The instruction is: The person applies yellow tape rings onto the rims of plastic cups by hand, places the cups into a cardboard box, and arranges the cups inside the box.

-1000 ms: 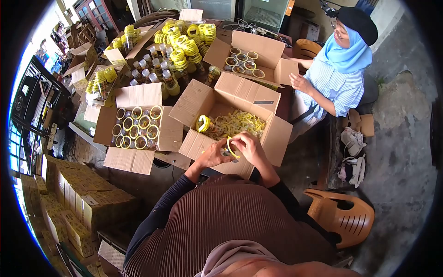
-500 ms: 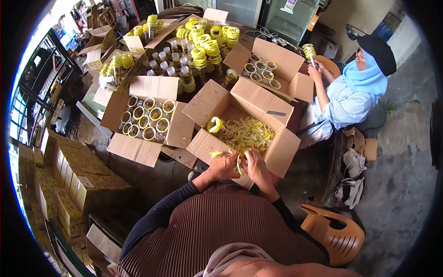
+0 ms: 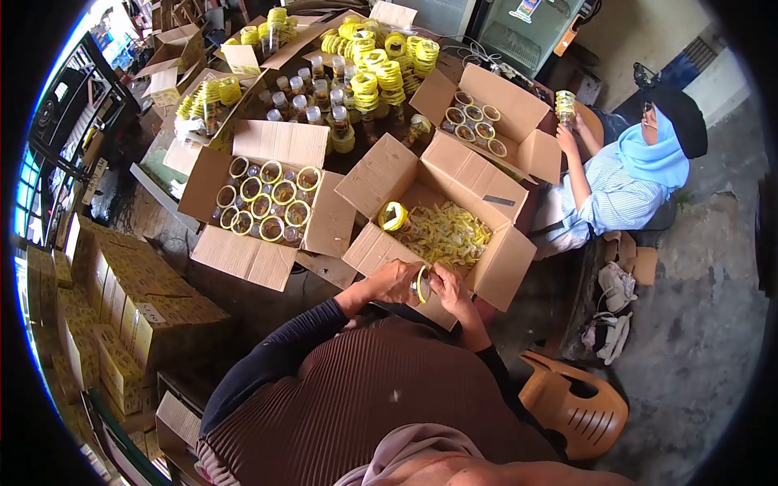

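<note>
Just in front of my body, my left hand (image 3: 392,281) is closed around a small clear jar with a yellow ring (image 3: 421,285). My right hand (image 3: 450,289) pinches at the jar's right side, its fingertips close to the ring. Both hands are over the near flap of an open carton (image 3: 502,263). Inside that carton lie many loose yellow strips (image 3: 446,235), and a yellow-ringed roll or stack (image 3: 393,216) stands in its left corner. To the left, another open carton (image 3: 243,257) holds several jars with yellow rims (image 3: 261,206).
Capped jars (image 3: 314,115) and stacked yellow rings (image 3: 389,81) stand at the back. A third carton (image 3: 506,105) is beyond. A co-worker (image 3: 624,178) at the right holds a ringed jar (image 3: 565,105). Near my right side is an orange chair (image 3: 575,405); closed boxes (image 3: 154,308) are at left.
The yellow strips at my hands no longer show there; the jar's yellow ring now shows clearly between them. The view has shifted slightly. The co-worker's jar is held more upright.
</note>
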`<action>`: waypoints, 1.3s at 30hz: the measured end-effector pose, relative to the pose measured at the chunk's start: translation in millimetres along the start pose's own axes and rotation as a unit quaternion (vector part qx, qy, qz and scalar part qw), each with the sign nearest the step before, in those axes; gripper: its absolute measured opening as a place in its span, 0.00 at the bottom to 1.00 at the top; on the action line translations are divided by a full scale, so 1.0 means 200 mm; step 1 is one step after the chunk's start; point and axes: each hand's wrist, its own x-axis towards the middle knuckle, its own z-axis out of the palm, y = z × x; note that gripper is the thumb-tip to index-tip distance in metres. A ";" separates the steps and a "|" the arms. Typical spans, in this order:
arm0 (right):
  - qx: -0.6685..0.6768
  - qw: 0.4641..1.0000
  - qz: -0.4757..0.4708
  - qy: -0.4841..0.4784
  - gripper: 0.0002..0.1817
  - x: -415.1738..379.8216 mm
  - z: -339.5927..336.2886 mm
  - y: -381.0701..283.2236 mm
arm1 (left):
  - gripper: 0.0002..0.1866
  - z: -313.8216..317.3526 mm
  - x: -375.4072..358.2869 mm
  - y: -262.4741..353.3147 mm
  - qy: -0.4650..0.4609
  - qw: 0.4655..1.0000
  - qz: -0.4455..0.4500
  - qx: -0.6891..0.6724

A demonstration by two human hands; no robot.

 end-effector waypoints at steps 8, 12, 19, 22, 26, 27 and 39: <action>-0.056 0.975 0.037 0.212 0.07 0.15 0.16 -0.04 | 0.29 -0.08 0.03 0.03 0.069 0.987 -0.008 0.142; -0.013 0.947 0.155 0.282 0.12 0.19 0.17 0.14 | 0.29 -0.12 0.06 0.04 0.136 0.964 0.120 0.196; -0.006 0.924 0.182 0.336 0.09 0.27 0.12 0.06 | 0.29 -0.20 0.06 -0.03 0.191 0.974 0.083 0.091; -0.177 0.891 0.167 0.383 0.09 0.30 0.16 0.17 | 0.36 -0.23 0.06 -0.09 0.204 0.969 0.092 0.107; -0.081 0.910 0.210 0.348 0.10 0.16 0.15 0.45 | 0.42 -0.33 0.10 -0.16 0.207 0.969 0.120 0.068; -0.083 0.908 0.213 0.351 0.10 0.15 0.15 0.42 | 0.42 -0.36 0.10 -0.17 0.206 0.967 0.134 0.069; 0.031 0.931 0.135 0.337 0.13 0.18 0.17 -0.05 | 0.41 -0.33 0.18 -0.22 0.148 0.980 0.106 0.081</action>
